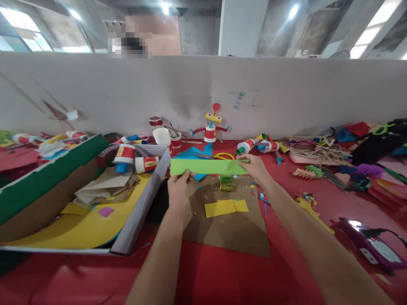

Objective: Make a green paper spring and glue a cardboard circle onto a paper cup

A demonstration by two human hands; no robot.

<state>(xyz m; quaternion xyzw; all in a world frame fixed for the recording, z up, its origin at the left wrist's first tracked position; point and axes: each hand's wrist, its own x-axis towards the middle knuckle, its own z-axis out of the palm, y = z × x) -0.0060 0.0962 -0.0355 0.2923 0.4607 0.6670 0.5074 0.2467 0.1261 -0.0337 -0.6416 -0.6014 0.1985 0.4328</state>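
Observation:
A long strip of light green paper (206, 167) is stretched level between my two hands, above the far part of a brown cardboard sheet (229, 235). My left hand (179, 186) pinches its lower left edge, while my right hand (252, 166) grips the right end between thumb and fingers. Just below the strip, a green and yellow pleated paper piece (227, 183) rests on the cardboard. Nearer to me lies a yellow paper strip (226, 208) with a crease or seam. Scissors (204, 156) show partly behind the green strip, beside blue paper (190, 152).
On the left stands an open box (136, 212) with paper sheets and cup pieces. A paper-cup figure (210, 133) stands by the white partition (127, 93). Craft sticks (321, 148), a yellow glue gun (313, 214) and a purple device with a cable (370, 248) lie at right.

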